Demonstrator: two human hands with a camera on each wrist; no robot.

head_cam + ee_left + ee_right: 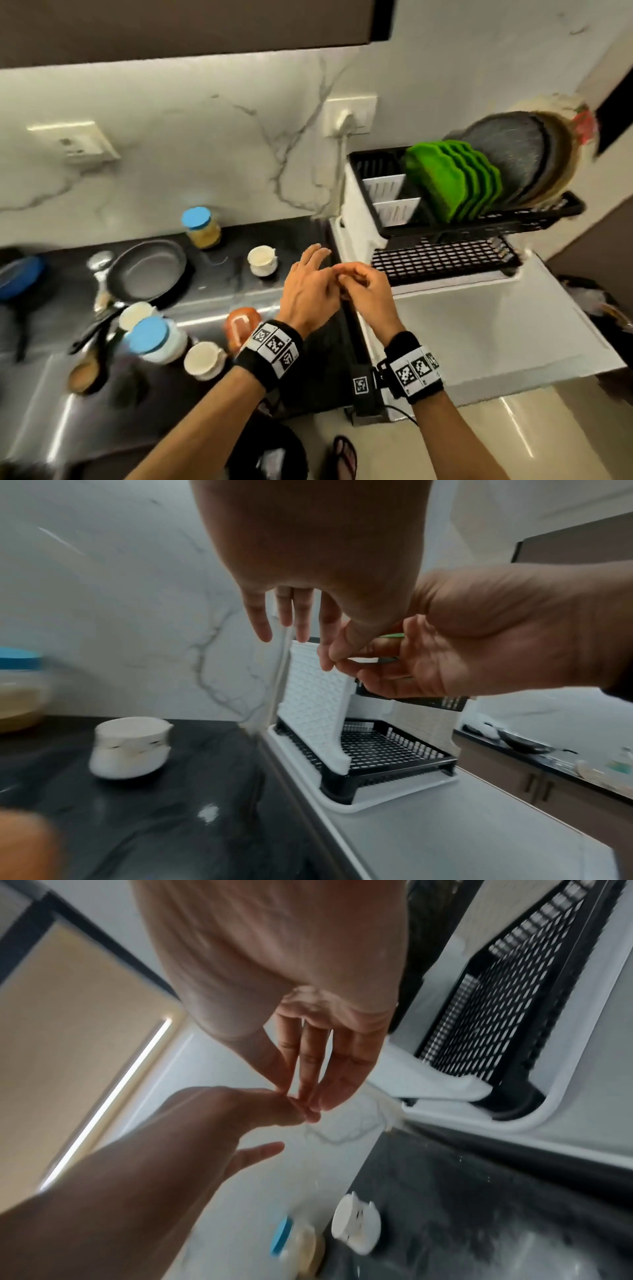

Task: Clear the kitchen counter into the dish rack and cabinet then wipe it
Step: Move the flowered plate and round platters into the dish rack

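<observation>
Crockery crowds the lower left of the head frame on the dark table (219, 284): a pan (147, 270), blue-lidded jars (200, 228), and small white cups (262, 260). The cups look light, stiff, breakable and probably slick; I would grasp one around its body. The pan seems heavier, best taken by its handle. At frame centre the left hand (308, 291) hangs released, fingers straight, holding nothing. Just right of it, the right hand (368, 291) has its fingers curled, tips touching the left fingers (329, 642); whether it pinches anything I cannot tell. The rack (445, 260) stands at right, its lower tier bare.
</observation>
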